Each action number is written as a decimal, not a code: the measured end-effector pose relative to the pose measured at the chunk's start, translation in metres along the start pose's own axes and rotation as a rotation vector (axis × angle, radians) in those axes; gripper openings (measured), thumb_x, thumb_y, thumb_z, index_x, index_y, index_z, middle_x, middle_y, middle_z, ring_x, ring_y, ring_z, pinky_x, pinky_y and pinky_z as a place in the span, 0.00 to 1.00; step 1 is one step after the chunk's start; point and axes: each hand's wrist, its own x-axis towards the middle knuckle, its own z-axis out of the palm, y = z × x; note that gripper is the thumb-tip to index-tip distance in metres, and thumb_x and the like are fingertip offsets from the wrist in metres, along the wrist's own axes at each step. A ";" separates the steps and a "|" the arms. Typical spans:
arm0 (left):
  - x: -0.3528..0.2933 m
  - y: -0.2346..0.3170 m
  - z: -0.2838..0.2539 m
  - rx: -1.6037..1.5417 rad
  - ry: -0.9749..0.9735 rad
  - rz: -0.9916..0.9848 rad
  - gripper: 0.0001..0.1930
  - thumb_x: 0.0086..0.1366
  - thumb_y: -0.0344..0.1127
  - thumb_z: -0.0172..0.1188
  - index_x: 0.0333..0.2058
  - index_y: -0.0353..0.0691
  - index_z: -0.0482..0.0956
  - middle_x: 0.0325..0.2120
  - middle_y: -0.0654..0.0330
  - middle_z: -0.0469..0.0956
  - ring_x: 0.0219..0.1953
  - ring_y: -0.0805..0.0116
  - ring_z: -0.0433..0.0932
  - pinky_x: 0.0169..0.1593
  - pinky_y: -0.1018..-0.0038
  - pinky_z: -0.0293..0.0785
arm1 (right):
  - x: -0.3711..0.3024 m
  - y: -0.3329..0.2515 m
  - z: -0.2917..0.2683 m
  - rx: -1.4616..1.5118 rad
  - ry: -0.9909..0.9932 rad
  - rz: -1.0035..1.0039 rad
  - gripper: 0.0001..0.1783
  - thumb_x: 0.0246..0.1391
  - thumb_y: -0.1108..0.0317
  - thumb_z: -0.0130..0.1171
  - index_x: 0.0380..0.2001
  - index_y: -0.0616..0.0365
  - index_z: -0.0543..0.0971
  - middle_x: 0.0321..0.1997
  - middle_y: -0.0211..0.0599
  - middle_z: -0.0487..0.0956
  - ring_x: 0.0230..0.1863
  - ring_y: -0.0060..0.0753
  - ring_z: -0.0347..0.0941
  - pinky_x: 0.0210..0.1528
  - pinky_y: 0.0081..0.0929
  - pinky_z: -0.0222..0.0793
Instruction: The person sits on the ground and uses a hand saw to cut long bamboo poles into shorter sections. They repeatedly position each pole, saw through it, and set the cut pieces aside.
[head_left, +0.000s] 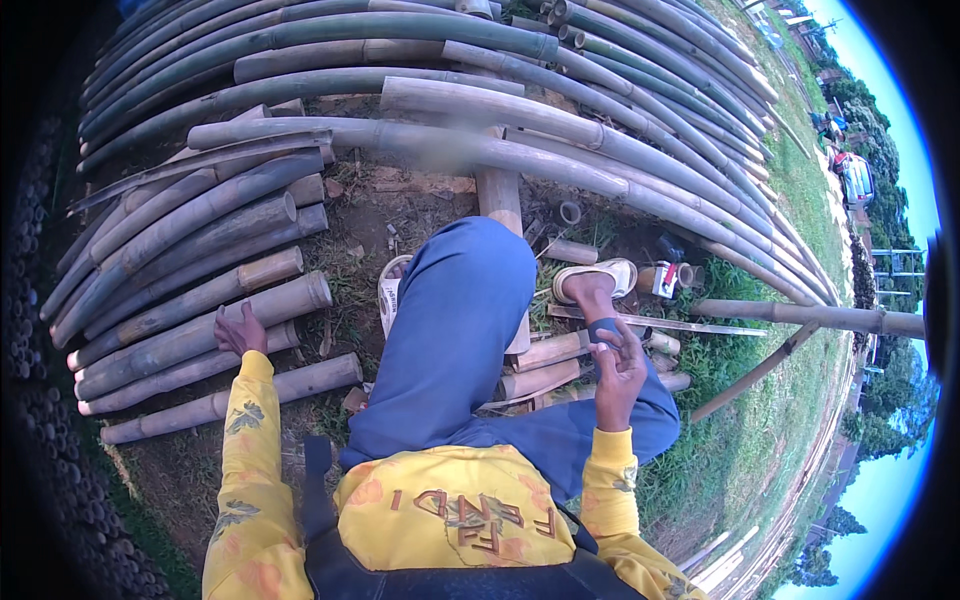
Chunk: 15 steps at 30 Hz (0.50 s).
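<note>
My left hand is over the left stack of cut bamboo poles. Its fingers are apart and bent, seemingly resting against a thick bamboo pole near its cut end. My right hand is raised above my bent right knee, its thumb and fingers drawn together. A small pale spot shows at those fingertips, too small to name. Below my right foot lie short bamboo pieces and a long thin blade-like strip.
Long bamboo poles stretch across the far side. A bamboo post stands between my legs. Several small items, including a box and a bamboo ring, lie near my right foot. Grass and a parked car are at the right.
</note>
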 end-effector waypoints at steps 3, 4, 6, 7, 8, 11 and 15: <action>0.016 -0.031 0.008 0.063 0.005 0.015 0.39 0.64 0.55 0.65 0.67 0.43 0.64 0.66 0.44 0.65 0.71 0.43 0.58 0.73 0.48 0.49 | -0.008 0.013 -0.015 -0.002 0.026 0.060 0.26 0.62 0.81 0.57 0.64 0.68 0.71 0.50 0.41 0.81 0.44 0.21 0.78 0.48 0.19 0.74; 0.018 -0.024 0.002 0.098 0.034 0.040 0.38 0.64 0.53 0.66 0.67 0.42 0.64 0.65 0.44 0.66 0.70 0.44 0.58 0.73 0.48 0.50 | -0.012 0.018 -0.023 -0.010 0.048 0.081 0.26 0.62 0.81 0.57 0.64 0.68 0.70 0.50 0.41 0.81 0.43 0.21 0.78 0.48 0.19 0.74; -0.018 0.065 -0.047 -0.005 0.055 0.303 0.36 0.64 0.47 0.67 0.66 0.40 0.65 0.64 0.46 0.67 0.69 0.46 0.61 0.71 0.51 0.55 | -0.023 0.027 -0.041 -0.117 0.128 0.050 0.28 0.61 0.80 0.59 0.64 0.65 0.71 0.50 0.39 0.81 0.42 0.21 0.79 0.46 0.19 0.72; -0.019 0.094 -0.047 -0.120 0.009 0.472 0.36 0.63 0.44 0.67 0.66 0.40 0.65 0.64 0.45 0.67 0.69 0.46 0.62 0.71 0.53 0.57 | -0.024 0.029 -0.050 -0.210 0.167 0.021 0.28 0.60 0.80 0.60 0.64 0.64 0.72 0.50 0.38 0.81 0.42 0.20 0.79 0.46 0.19 0.72; -0.019 0.119 -0.050 -0.229 -0.028 0.628 0.35 0.63 0.41 0.68 0.66 0.40 0.65 0.64 0.45 0.66 0.68 0.47 0.63 0.70 0.55 0.60 | -0.024 0.027 -0.057 -0.301 0.191 -0.007 0.28 0.60 0.79 0.60 0.65 0.64 0.72 0.50 0.38 0.81 0.42 0.20 0.79 0.46 0.19 0.72; -0.008 0.206 -0.032 -0.288 -0.086 1.048 0.20 0.66 0.37 0.64 0.55 0.41 0.77 0.54 0.51 0.77 0.60 0.51 0.74 0.65 0.59 0.65 | -0.010 0.014 -0.083 -0.563 0.335 -0.120 0.31 0.56 0.78 0.63 0.65 0.63 0.72 0.52 0.42 0.81 0.48 0.31 0.79 0.54 0.30 0.74; -0.010 0.318 -0.018 -0.176 -0.102 1.376 0.11 0.72 0.38 0.57 0.45 0.40 0.82 0.46 0.57 0.82 0.53 0.53 0.78 0.61 0.59 0.67 | -0.018 0.024 -0.131 -0.934 0.499 -0.164 0.32 0.54 0.72 0.66 0.64 0.61 0.73 0.55 0.49 0.79 0.56 0.49 0.75 0.61 0.41 0.69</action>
